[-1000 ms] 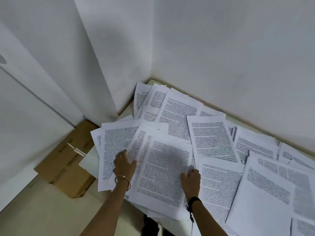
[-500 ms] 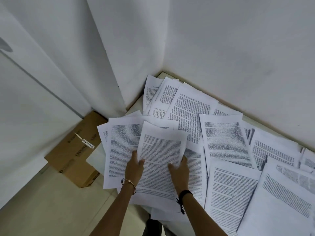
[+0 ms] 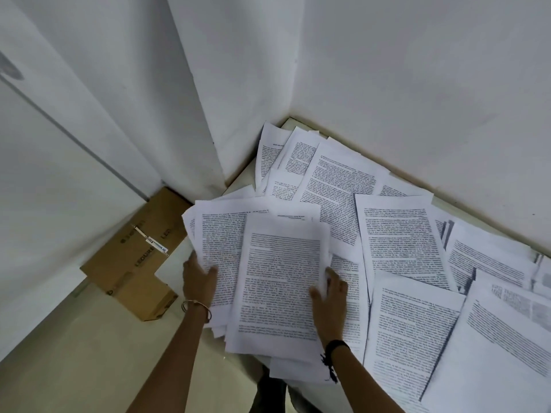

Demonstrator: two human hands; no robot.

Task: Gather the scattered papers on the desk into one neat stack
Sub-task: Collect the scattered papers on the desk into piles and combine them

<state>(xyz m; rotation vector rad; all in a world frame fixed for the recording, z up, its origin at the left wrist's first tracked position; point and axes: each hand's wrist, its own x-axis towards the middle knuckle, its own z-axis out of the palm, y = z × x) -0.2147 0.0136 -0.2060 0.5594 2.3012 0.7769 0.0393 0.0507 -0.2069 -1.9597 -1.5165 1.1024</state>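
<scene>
Paper sheets (image 3: 399,245) cover the tabletop (image 3: 293,124) from near edge to far corner. Left hand (image 3: 198,280) and right hand (image 3: 329,304) flank the forming stack (image 3: 280,281), fingers spread flat. Sheets are likely light, limp and slippery; press opposite long edges inward, not corners.

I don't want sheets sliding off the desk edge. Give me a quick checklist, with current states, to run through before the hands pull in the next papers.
1. Left hand on the left side of the gathered pile: ok.
2. Right hand on the pile's right side: ok.
3. Pile edges squared: not ok, sheets fan out at different angles.
4. Pile fully on the desk: not ok, its near edge overhangs toward the floor.
5. Loose papers still to gather on the right: not ok, many remain.
6. Grip firm enough to lift: cannot tell.
</scene>
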